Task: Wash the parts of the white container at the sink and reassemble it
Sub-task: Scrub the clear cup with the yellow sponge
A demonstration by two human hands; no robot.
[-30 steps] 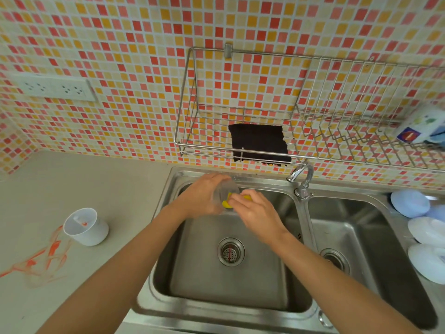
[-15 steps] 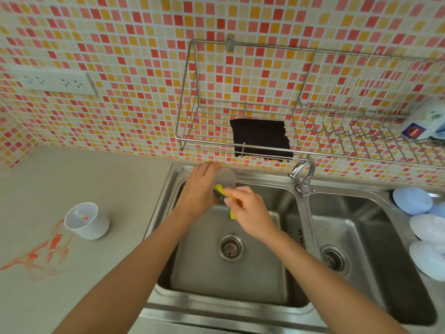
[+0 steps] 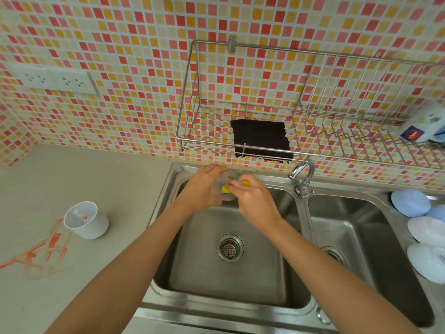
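Over the sink (image 3: 168,273), clear lid (image 3: 220,189) in left hand (image 3: 204,186), sponge (image 3: 226,188) against it.

Premises identified as a domestic kitchen: stainless double-bowl sink (image 3: 298,307) with tap (image 3: 304,173) just right of the hands, mosaic-tiled splashback (image 3: 134,68), wall-mounted wire dish rack (image 3: 361,131) above them, and plates (image 3: 428,242) stacked far right.

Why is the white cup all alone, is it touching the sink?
Apart. The head view shows the white cup standing on the counter, with a clear strip of bare counter between it and the sink rim.
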